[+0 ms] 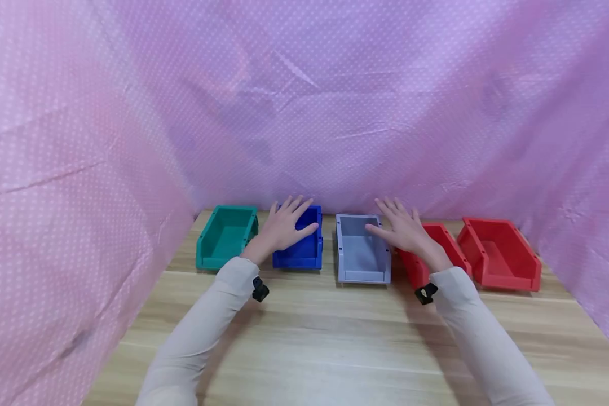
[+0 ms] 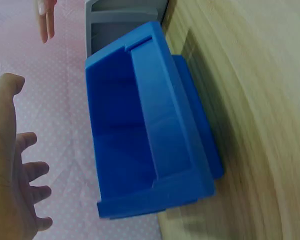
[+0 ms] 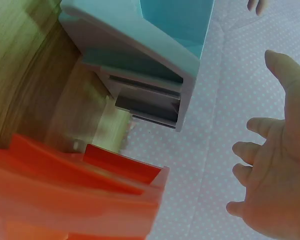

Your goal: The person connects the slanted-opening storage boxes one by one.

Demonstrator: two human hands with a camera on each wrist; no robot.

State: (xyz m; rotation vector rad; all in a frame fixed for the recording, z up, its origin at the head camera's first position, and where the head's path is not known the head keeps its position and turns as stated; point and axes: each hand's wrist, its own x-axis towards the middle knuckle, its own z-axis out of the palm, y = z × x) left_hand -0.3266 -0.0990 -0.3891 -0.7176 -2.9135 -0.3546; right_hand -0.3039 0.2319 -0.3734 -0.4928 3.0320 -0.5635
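Note:
My left hand (image 1: pixel 283 225) hovers over the blue bin (image 1: pixel 298 254) with its fingers spread and holds nothing. In the left wrist view the blue bin (image 2: pixel 122 135) stands beside that hand (image 2: pixel 15 165), apart from its fingertips. My right hand (image 1: pixel 403 228) is spread above the gap between the grey bin (image 1: pixel 362 254) and a red bin (image 1: pixel 446 242), its palm bare. The right wrist view shows this hand (image 3: pixel 275 165) off to the side of the grey bin (image 3: pixel 135 50) and the nearer red bin (image 3: pixel 75 190). Forearm and hand partly cover that red bin in the head view.
A green bin (image 1: pixel 228 234) stands at the left end of the row and another red bin (image 1: pixel 502 254) at the right end. The bins line the back of a wooden table (image 1: pixel 304 338). Pink dotted cloth (image 1: pixel 304 113) hangs behind and at both sides.

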